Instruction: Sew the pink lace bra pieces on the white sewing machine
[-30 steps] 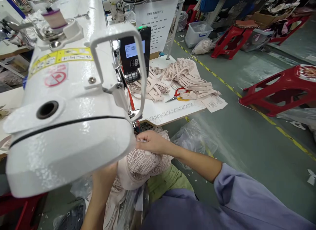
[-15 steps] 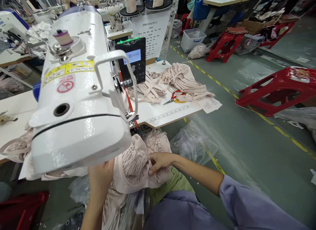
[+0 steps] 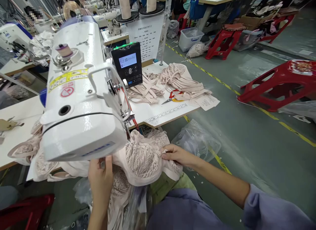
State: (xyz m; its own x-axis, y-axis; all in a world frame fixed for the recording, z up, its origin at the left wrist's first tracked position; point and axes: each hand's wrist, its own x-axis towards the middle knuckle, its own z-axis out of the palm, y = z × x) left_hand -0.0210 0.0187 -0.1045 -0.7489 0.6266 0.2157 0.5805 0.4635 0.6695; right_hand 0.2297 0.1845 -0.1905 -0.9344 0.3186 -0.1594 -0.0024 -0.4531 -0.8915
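Observation:
A pale pink lace bra [image 3: 143,157] lies below the needle area of the white sewing machine [image 3: 81,121], its cups facing up toward me. My right hand [image 3: 175,155] pinches the edge of the bra at the right cup between thumb and fingers. Beneath the machine head, my left hand [image 3: 100,177] is curled at the bra's left side; its fingertips are partly hidden by the head. More pale pink lace pieces [image 3: 118,197] hang down beside my left forearm. Other bras [image 3: 44,164] lie at the table's left front edge.
Bundles of pink straps [image 3: 182,78] rest on the white table, by red-and-yellow-handled snips [image 3: 172,100] and a printed ruler strip [image 3: 166,114]. A control panel [image 3: 127,65] is lit. Plastic bags [image 3: 197,141] and red stools [image 3: 281,85] stand or lie on the floor.
My right hand has moved right and slightly up, drawing the bra's edge outward, so the cup is spread wider. My left hand remains under the machine head. The view has shifted slightly.

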